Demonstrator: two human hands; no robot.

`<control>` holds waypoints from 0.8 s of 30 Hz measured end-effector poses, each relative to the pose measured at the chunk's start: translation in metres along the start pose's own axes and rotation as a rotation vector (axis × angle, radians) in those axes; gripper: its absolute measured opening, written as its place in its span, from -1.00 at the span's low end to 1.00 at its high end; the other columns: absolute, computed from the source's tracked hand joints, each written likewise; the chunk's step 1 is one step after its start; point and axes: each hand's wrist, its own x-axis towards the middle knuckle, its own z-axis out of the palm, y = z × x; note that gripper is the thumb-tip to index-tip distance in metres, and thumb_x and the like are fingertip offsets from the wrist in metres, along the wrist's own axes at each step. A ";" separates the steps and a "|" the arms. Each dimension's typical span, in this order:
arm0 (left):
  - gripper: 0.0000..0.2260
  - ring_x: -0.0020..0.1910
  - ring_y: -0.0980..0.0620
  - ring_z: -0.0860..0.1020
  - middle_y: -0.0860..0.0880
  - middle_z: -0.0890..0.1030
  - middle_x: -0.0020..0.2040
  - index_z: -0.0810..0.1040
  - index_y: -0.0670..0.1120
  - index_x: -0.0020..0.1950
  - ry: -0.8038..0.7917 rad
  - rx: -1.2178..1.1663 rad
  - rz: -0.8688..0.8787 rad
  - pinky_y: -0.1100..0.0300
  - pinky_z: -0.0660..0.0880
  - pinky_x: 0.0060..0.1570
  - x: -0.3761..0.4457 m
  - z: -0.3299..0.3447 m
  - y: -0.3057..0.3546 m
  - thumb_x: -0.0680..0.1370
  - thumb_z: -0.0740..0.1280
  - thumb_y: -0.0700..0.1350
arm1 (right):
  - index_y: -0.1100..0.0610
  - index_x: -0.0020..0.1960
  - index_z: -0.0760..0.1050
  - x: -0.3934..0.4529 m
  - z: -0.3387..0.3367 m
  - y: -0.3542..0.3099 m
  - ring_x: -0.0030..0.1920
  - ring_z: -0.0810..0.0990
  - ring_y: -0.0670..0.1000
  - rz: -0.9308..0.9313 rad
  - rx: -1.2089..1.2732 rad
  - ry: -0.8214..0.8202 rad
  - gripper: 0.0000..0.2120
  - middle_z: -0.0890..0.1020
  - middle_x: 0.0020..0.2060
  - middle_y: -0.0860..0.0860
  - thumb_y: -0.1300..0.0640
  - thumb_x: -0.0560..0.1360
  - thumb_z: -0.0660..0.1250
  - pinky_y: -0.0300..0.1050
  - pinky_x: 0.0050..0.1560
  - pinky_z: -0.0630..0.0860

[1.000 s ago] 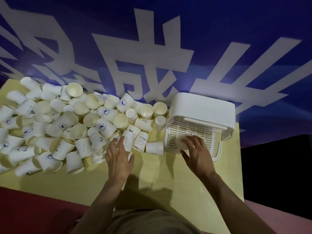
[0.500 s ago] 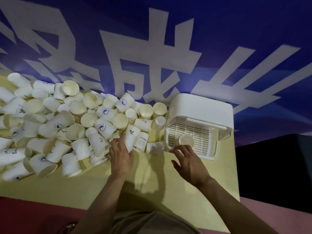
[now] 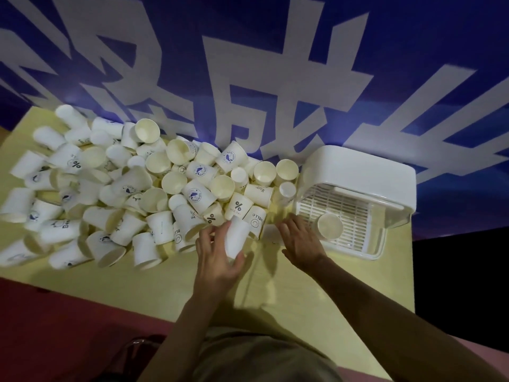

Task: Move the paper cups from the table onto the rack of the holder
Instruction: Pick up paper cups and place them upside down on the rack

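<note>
In the head view, the left hand at lower centre wraps its grip around a plain paper cup at the near edge of the pile of cups filling the left of the yellow table. The right hand hovers with fingers spread, holding nothing, just beside the white holder at right; one cup sits on its slatted rack.

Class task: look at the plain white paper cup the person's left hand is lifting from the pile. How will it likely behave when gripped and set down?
The paper cup looks thin-walled, so probably light and easily crushed by a tight grip. Its neighbours in the pile lie toppled, suggesting it tips and rolls readily. The left hand holds it with curled fingers.
</note>
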 end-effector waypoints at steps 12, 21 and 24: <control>-0.38 0.27 -0.11 0.43 -0.06 0.46 0.29 0.41 -0.12 0.44 -0.075 0.101 0.132 -0.08 0.39 0.29 -0.002 -0.020 -0.018 0.41 0.45 -0.03 | 0.25 0.50 0.35 0.012 0.009 -0.013 0.50 0.33 0.31 0.014 -0.065 -0.066 -0.49 0.49 0.39 0.24 0.07 0.61 0.27 0.25 0.63 -0.15; -0.34 0.31 0.02 0.33 0.01 0.45 0.34 0.33 -0.03 0.49 -0.173 0.003 0.112 -0.02 0.42 0.29 0.013 -0.018 -0.002 0.44 0.49 -0.02 | 0.04 0.42 0.31 -0.027 0.000 -0.034 0.13 0.50 0.11 0.134 0.319 0.053 -0.39 0.44 0.22 0.06 -0.10 0.45 0.40 0.09 -0.03 0.65; -0.32 0.36 0.01 0.36 0.04 0.41 0.37 0.28 0.03 0.51 -0.179 -0.041 0.125 0.02 0.42 0.31 0.017 -0.014 0.009 0.46 0.51 -0.07 | -0.06 0.41 0.28 -0.044 -0.002 -0.035 0.10 0.53 0.08 0.202 0.450 0.127 -0.43 0.38 0.24 0.03 -0.07 0.48 0.42 0.01 -0.26 0.66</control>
